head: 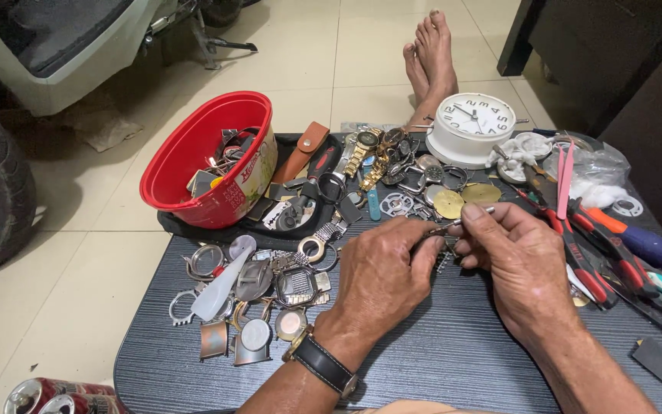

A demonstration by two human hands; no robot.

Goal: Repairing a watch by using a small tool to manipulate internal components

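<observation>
My left hand (381,276), with a black-strapped wristwatch (319,360) on the wrist, is closed around a small metal watch part (444,259) over the dark table (423,360). My right hand (519,257) pinches a thin metal tool (470,218) between thumb and forefinger, its tip at the part. The two hands meet at the table's middle. What the part is exactly stays hidden by my fingers.
A red bowl (193,153) of watch parts leans at the back left. Loose watch cases and bands (262,287) lie left of my hands. A white clock (470,126), pliers and screwdrivers (614,238) crowd the right. Bare feet (430,54) rest beyond the table.
</observation>
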